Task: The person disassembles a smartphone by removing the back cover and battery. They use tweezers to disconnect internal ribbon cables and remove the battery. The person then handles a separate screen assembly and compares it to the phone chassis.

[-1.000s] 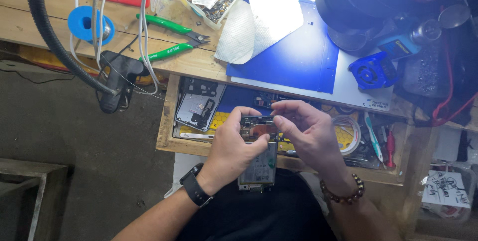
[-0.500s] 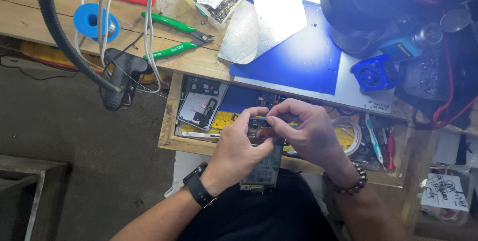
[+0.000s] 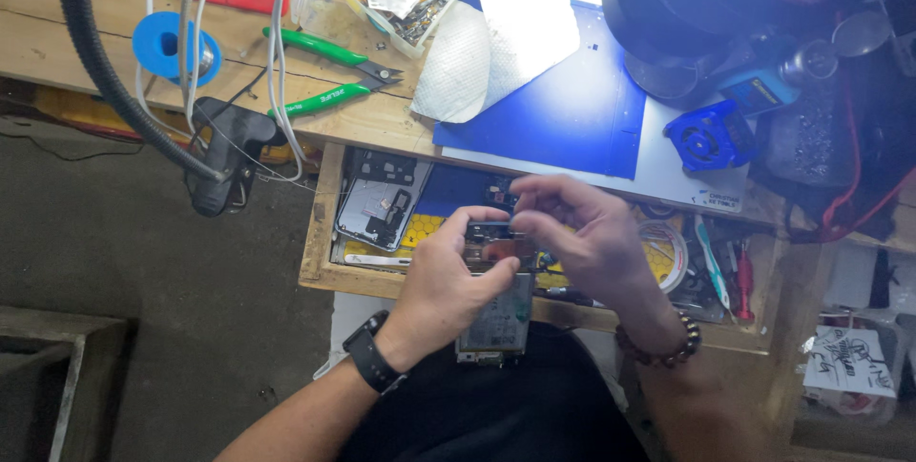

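The left hand [image 3: 448, 276] is clamped round an opened phone [image 3: 496, 314] at 6 o'clock, over the lap; the right hand [image 3: 587, 238] pinches its top edge; green cutters [image 3: 334, 71] lie on the table [image 3: 57, 32] at 11 o'clock.

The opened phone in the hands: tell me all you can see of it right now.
The opened phone is a slim rectangle with its back cover off, showing a pale greenish inner panel and darker circuitry with a reddish patch near the top. It is held roughly upright above the lap, in front of the open wooden drawer. The left hand wraps its left side; the right hand pinches at its top end. Finer parts are blurred.
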